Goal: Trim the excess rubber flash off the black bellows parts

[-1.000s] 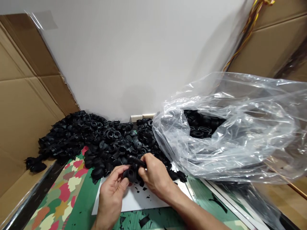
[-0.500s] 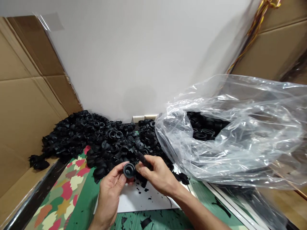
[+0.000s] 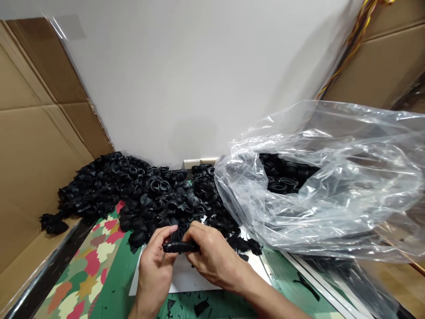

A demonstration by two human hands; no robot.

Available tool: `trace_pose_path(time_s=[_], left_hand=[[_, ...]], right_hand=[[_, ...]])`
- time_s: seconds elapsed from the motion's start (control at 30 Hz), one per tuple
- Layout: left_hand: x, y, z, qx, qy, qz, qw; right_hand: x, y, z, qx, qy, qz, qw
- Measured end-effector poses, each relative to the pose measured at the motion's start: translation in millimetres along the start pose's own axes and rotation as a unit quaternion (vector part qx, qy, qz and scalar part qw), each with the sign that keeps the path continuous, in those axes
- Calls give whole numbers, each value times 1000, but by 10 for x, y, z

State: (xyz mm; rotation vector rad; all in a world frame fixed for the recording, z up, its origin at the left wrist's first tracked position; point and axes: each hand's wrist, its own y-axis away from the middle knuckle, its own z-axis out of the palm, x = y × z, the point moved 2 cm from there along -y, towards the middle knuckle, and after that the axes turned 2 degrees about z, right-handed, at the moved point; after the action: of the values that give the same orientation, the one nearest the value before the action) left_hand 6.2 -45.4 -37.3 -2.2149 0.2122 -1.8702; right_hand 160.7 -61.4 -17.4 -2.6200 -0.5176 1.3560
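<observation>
Head view: your left hand (image 3: pixel 154 270) and right hand (image 3: pixel 212 261) are closed on a black rubber bellows (image 3: pixel 181 247), held between your fingers over a white sheet (image 3: pixel 181 277). Just past your fingertips lies a heap of black bellows (image 3: pixel 156 190); a loose grip could drop this piece in there and lose it among them. A clear plastic bag (image 3: pixel 318 199) sits farther right.

Bright, even light — glare on clear plastic (image 3: pixel 315 186).

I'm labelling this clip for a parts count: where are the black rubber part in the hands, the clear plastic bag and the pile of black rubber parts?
Black rubber part (image 3: pixel 179 247): head view, on its dark body between the fingers.
Clear plastic bag (image 3: pixel 332 212): head view, on its clear film.
Pile of black rubber parts (image 3: pixel 146 190): head view, on the middle of the heap.
</observation>
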Motion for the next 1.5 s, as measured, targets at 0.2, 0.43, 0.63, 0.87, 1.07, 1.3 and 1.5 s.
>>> trace_pose_path(time_s=[0.2,0.43,0.63,0.87,1.07,1.3,1.5], left_hand=[[8,26,13,-46,-42,35,997],[60,15,29,-68,97,-101,988],[82,-10,32,-57,166,-154,972],[46,-8,32,-43,172,-155,972],[53,-11,50,-69,125,-113,983],[12,10,36,-17,7,-10,1000],[32,30,13,-22,-100,93,990]], right_hand=[[-44,-4,33,-12,92,68,993],[199,-116,-258,137,-30,184,973],[196,-134,-286,91,-131,167,973],[-44,-60,-127,17,-189,107,976],[-103,-55,-67,24,-113,76,990],[-33,-22,-54,3,-24,54,998],[-54,1,-4,-41,73,74,994]])
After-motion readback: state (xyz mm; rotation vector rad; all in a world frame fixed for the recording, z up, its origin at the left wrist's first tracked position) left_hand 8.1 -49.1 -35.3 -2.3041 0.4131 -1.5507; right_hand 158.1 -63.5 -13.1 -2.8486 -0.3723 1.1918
